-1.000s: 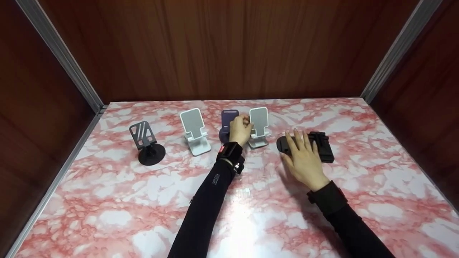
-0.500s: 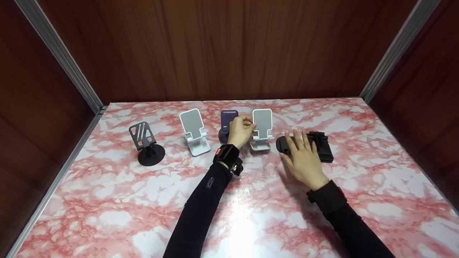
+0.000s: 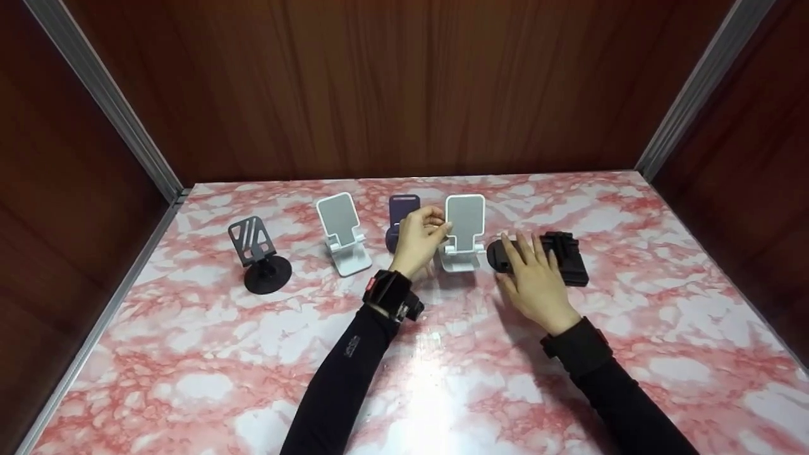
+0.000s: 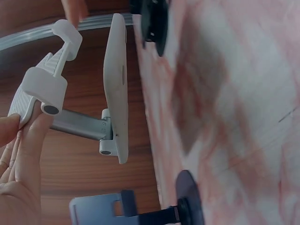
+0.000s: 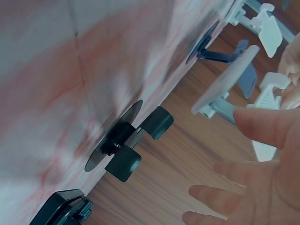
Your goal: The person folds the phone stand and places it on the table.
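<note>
In the head view my left hand (image 3: 418, 239) pinches the left edge of a white phone stand (image 3: 466, 215) with a grey pad. The left wrist view shows thumb and fingers on its back plate, and the stand's white base (image 4: 116, 89) hangs apart from the table. My right hand (image 3: 537, 284) has its fingers spread over a black round-based phone stand (image 3: 498, 254). From the right wrist, that black stand (image 5: 123, 136) sits on the table with a gap between it and the fingers. A purple phone stand (image 3: 403, 205) is partly hidden behind my left hand.
A second white phone stand (image 3: 341, 221) stands left of the purple one. Farther left is a dark grey stand (image 3: 258, 243) on a round base. Right of my right hand lies a black folded stand (image 3: 569, 259). Wooden walls (image 3: 404, 88) enclose the marbled table (image 3: 221, 354).
The white phone stand has moved right and nearer to me, held by my left hand, and looks larger. The left wrist has drawn back slightly. My right hand stays in place.
</note>
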Demonstrator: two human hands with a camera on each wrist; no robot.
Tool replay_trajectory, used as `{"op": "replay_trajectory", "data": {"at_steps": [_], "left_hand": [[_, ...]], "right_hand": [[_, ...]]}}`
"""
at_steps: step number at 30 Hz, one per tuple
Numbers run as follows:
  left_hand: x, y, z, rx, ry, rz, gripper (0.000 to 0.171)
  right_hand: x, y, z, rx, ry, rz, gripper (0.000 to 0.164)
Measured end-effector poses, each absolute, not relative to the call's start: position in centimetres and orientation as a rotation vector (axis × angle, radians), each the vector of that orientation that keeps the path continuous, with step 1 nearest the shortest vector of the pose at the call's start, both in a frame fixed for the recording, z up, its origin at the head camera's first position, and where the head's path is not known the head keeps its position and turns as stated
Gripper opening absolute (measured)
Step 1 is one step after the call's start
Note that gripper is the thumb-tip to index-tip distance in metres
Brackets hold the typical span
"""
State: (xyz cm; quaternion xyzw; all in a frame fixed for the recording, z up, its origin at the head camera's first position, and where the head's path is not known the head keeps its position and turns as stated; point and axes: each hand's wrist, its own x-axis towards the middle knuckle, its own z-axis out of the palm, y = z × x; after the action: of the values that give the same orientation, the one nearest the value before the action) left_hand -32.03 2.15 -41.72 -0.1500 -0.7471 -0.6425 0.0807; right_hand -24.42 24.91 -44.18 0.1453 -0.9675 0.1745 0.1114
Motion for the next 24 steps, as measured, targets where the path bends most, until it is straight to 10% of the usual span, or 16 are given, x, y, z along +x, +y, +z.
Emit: {"op": "replay_trajectory", "data": {"at_steps": [12,24], "left_hand": [[-29.2,0.1,-40.6,-0.591,-2.220,-2.018,0.010],[-26.7,-0.9,-39.9,-0.679,-2.239,-1.978,0.013]], "right_hand": [[-30.9,28.5,-53.2,0.631,-2.659,1.015,0.067],[-24.8,23.9,-44.4,0.547,-2.577,2.188,0.066]]}}
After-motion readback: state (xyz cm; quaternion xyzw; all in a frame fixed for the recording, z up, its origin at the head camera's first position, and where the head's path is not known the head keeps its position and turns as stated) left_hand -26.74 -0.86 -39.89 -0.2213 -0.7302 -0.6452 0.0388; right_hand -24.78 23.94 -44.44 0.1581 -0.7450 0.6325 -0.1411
